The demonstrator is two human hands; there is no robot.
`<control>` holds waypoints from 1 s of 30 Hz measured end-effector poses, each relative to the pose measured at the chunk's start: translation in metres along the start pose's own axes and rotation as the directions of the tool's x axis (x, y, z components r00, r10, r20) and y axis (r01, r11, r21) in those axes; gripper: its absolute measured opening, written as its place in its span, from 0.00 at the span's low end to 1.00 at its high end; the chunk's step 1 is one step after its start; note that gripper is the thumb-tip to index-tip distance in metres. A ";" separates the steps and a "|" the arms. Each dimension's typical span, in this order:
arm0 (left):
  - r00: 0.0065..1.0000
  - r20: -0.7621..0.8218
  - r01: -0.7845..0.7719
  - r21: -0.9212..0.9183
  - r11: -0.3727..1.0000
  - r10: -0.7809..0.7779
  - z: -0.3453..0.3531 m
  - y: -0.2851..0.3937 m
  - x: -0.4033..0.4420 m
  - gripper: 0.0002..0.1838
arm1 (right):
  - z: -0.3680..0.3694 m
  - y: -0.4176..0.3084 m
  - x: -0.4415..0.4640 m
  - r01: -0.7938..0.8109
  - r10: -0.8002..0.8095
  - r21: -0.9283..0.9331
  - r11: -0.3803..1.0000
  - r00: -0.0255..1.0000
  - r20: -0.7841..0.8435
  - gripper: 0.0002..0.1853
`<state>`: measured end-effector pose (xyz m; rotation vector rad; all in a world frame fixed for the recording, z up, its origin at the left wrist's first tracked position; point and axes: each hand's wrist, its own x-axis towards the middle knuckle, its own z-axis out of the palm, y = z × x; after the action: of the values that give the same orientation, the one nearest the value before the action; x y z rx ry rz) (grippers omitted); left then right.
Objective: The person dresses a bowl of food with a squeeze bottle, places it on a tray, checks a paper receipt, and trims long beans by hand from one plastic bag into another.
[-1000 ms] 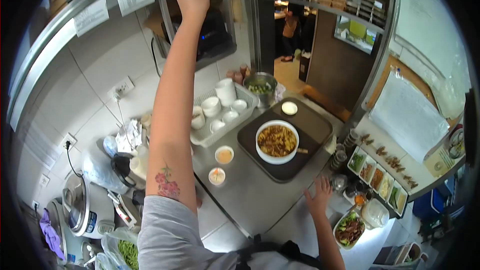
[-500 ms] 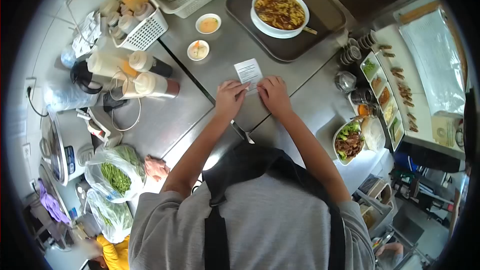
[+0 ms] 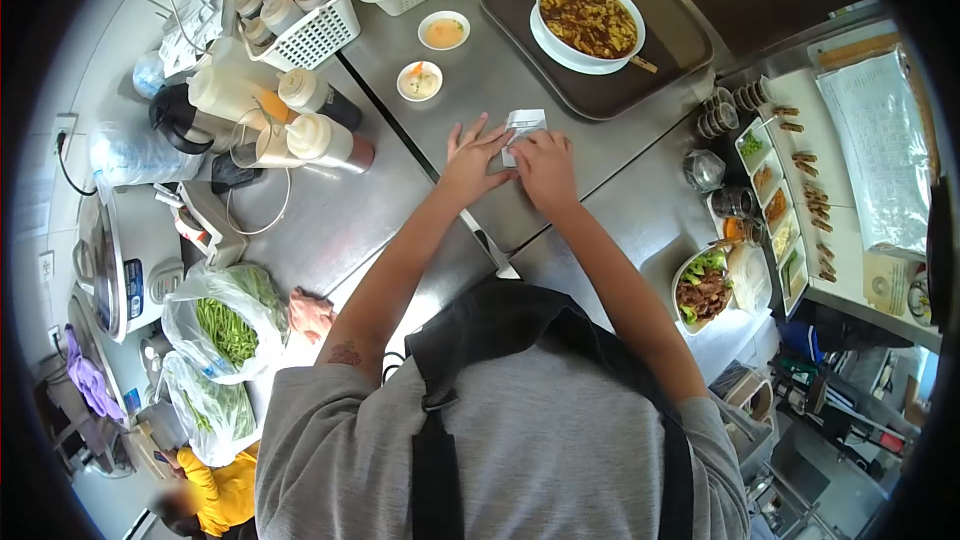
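Observation:
A small printed paper slip [image 3: 526, 119] lies on the steel counter in front of me, its lower part hidden under my fingers. It looks creased, with a fold across it. My left hand [image 3: 474, 163] is spread flat, its fingertips on the slip's left edge and its thumb pointing toward the right hand. My right hand [image 3: 545, 170] has its fingers curled over the slip, pinching or pressing it. Beyond the slip are two small dishes, one with orange sauce [image 3: 443, 33] and one with pale contents and orange shreds [image 3: 420, 82].
A brown tray [image 3: 597, 98] at the back bears a large bowl of dark soup [image 3: 588, 20]. Squeeze bottles [image 3: 325, 136] and bagged greens [image 3: 226, 328] stand left. On the right is a bowl of meat and lettuce [image 3: 704, 286]. A person in yellow [image 3: 222, 485] is at lower left.
Both hands have moved up onto the slip, covering more of it. The left fingers have spread, and the slip now looks folded and shorter. The view has shifted slightly.

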<state>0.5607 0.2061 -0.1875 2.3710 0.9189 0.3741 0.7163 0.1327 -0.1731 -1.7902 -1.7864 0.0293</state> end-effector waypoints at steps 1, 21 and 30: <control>1.000 0.006 0.003 0.006 1.000 -0.003 0.000 -0.001 0.000 0.40 | 0.001 -0.001 0.001 0.018 -0.018 -0.025 1.000 1.000 0.010 0.04; 0.463 -0.708 -0.570 0.224 0.791 0.534 -0.336 0.178 0.260 0.20 | -0.068 0.031 -0.075 -0.347 0.336 -0.079 0.935 0.934 -0.120 0.16; 0.368 -0.912 -0.137 0.140 0.981 0.182 -0.503 0.263 0.342 0.15 | -0.061 0.042 -0.083 -0.344 0.330 -0.063 0.937 0.928 -0.172 0.14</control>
<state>0.7263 0.4836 0.3907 2.1614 1.1137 1.9516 0.7726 0.0363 -0.1736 -2.0861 -1.3718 -0.0584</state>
